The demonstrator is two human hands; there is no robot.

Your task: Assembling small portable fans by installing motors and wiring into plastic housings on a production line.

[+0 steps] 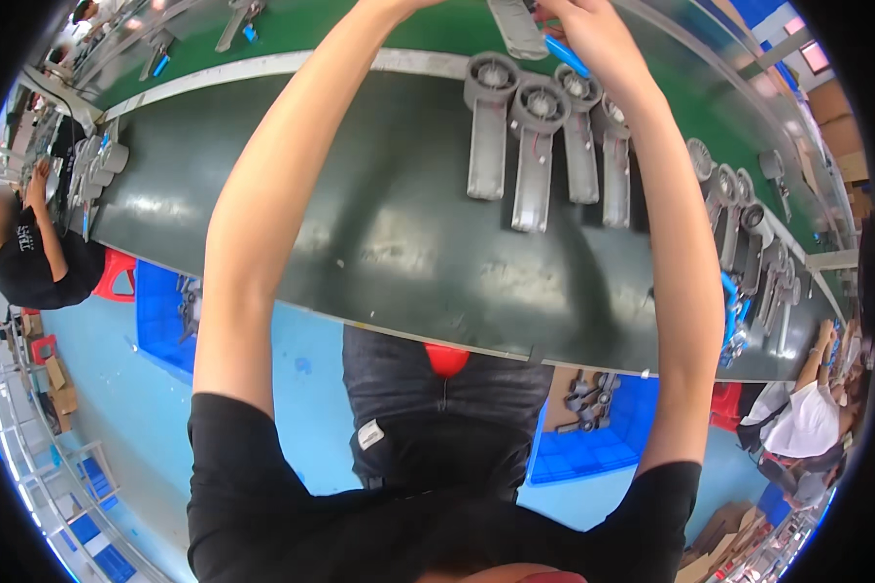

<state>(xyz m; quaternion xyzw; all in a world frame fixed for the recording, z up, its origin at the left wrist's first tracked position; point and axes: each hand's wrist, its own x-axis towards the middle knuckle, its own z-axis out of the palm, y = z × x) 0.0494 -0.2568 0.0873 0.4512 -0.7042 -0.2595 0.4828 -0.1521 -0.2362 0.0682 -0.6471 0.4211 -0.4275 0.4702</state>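
My left hand [403, 6] reaches to the top edge, where its fingers are cut off from view. Across from it, my right hand [595, 37] is curled, its fingertips close to a grey handheld fan housing [517, 31]. A slim blue cylinder [566, 55] juts out from beneath the right palm, seemingly gripped there. Only the handle end of that housing shows. Just below my right hand, several grey fan housings lie on the dark green work surface [389, 223], round heads away from me; one [533, 160] is nearest the middle.
More fan parts [739, 199] lie right of my right forearm. Grey parts [100, 165] stand at the left end. Beyond a pale rail [233, 68] runs a green belt [301, 24] carrying fan parts. Blue bins [593, 457] flank my legs. Co-workers [34, 253] sit at both sides.
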